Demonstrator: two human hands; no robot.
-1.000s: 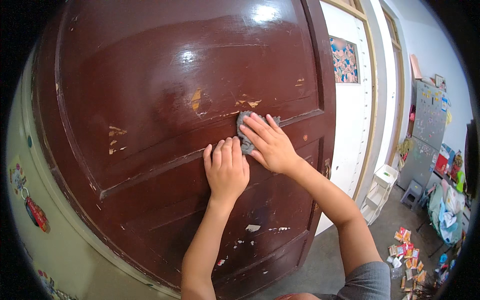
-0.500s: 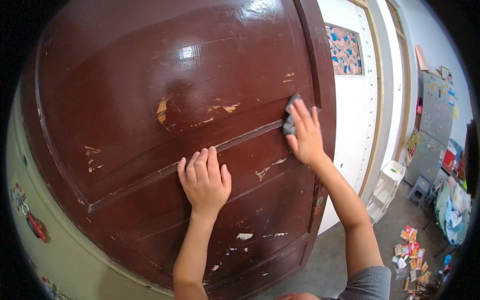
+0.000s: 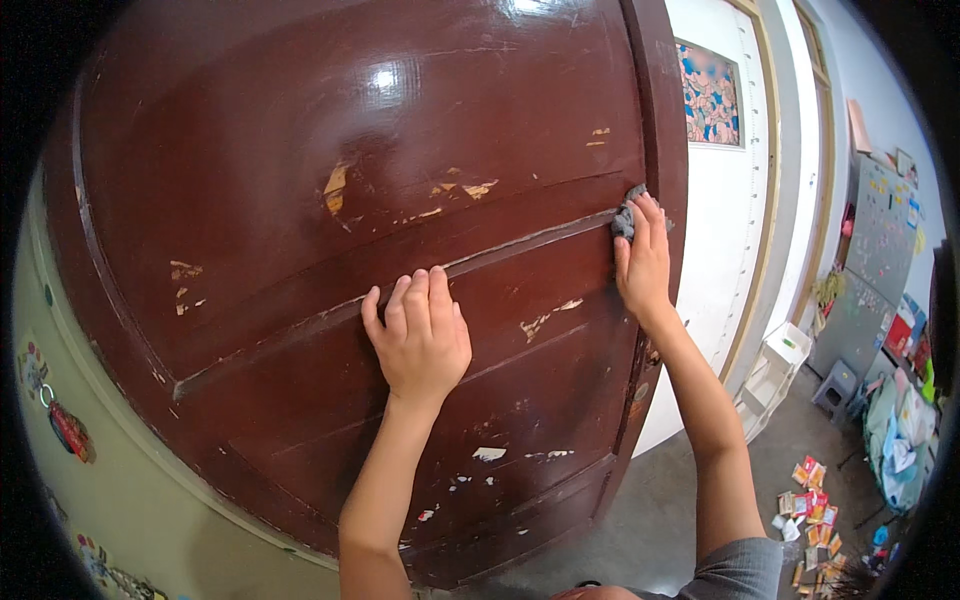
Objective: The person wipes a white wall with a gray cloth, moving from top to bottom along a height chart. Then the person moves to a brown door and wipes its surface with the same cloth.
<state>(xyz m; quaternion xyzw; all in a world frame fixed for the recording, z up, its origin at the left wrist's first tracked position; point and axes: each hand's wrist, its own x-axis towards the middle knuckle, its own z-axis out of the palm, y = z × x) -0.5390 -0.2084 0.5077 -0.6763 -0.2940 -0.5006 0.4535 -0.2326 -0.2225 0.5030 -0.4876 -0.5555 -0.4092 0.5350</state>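
A dark red-brown panelled wooden door [image 3: 520, 110] fills most of the view, its paint chipped in several spots. With fingers bent, my right hand [image 3: 645, 262] presses a crumpled grey cloth [image 3: 625, 220] against the door, at the right end of the moulding groove near the door's outer edge. My palm and fingers cover part of the cloth. My left hand [image 3: 425, 335] rests on the door lower and further left, fingers spread with their tips by the groove, holding nothing.
Behind the door's right edge stands a white door [image 3: 705, 230] with a patterned panel. Further right are a white rack [image 3: 775, 365], a grey fridge [image 3: 865, 255], a small stool [image 3: 835, 388] and a heap of cloths [image 3: 900, 440]. Colourful packets [image 3: 815, 510] lie on the floor. Keys [image 3: 68, 428] hang at left.
My right hand has slid the cloth rightward along the groove toward the door's edge. My left hand stays on the door, its fingertips slightly higher in the picture. The view has shifted a little.
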